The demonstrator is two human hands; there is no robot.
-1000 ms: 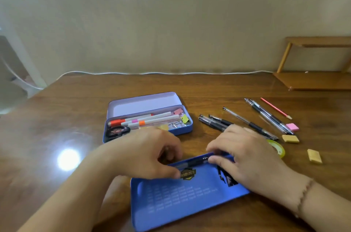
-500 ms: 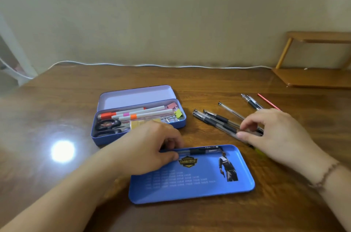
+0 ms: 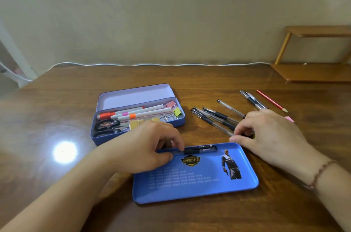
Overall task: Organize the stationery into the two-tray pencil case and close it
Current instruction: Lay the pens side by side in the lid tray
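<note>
Both hands are busy: a pen is pinned by the left hand along the blue tray's far edge, so it cannot roll, while a loose pen beside the tray's far right corner is pinched by the right hand, presumably to be laid alongside.

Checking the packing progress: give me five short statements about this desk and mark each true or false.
1. The left hand holds a pen at the blue tray's far edge. True.
2. The scissors lie loose on the desk. False: they are inside the open pencil case.
3. The right hand touches the pens lying on the desk. True.
4. The pencil case is closed. False: its lid stands open.
5. The red pencil is in the tray. False: it lies on the desk.
</note>
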